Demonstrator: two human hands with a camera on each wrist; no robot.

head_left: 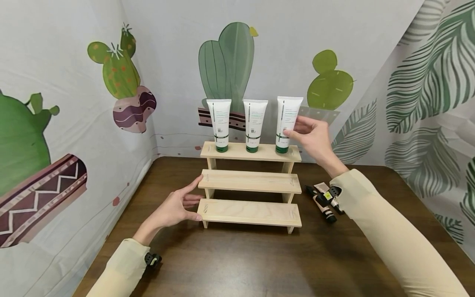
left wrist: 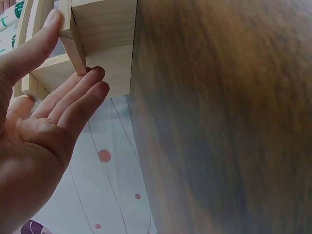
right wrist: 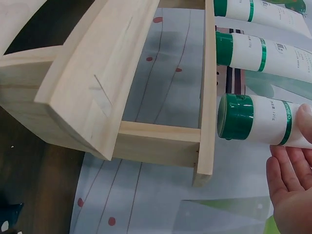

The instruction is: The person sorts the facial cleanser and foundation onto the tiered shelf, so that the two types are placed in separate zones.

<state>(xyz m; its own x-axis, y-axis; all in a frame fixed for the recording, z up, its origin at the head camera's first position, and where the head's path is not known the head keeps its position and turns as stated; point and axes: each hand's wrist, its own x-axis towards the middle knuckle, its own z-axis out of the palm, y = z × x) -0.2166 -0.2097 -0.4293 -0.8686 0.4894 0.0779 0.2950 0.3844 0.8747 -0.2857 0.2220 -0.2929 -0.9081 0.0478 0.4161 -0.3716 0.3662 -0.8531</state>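
From here I see the right hand (head_left: 314, 137) pinching the rightmost white tube (head_left: 288, 113) between thumb and fingers. It stands upright, cap down, at the right end of the far step—touching or just above, I can't tell. Two matching tubes (head_left: 254, 123) stand to its left. The left hand (head_left: 173, 209), fingers extended, touches the wooden stand's (head_left: 250, 180) left end—grasping nothing.

You can pass above the lower shelves (head_left: 250, 180) of the pale wooden stepped stand (head_left: 248, 212), but three white, green-capped plastic tubes (head_left: 254, 123) block its top shelf (head_left: 237, 151); to its right, slim pink-and-black containers (head_left: 321, 206) obstruct the brown wooden worktop (head_left: 230, 264).
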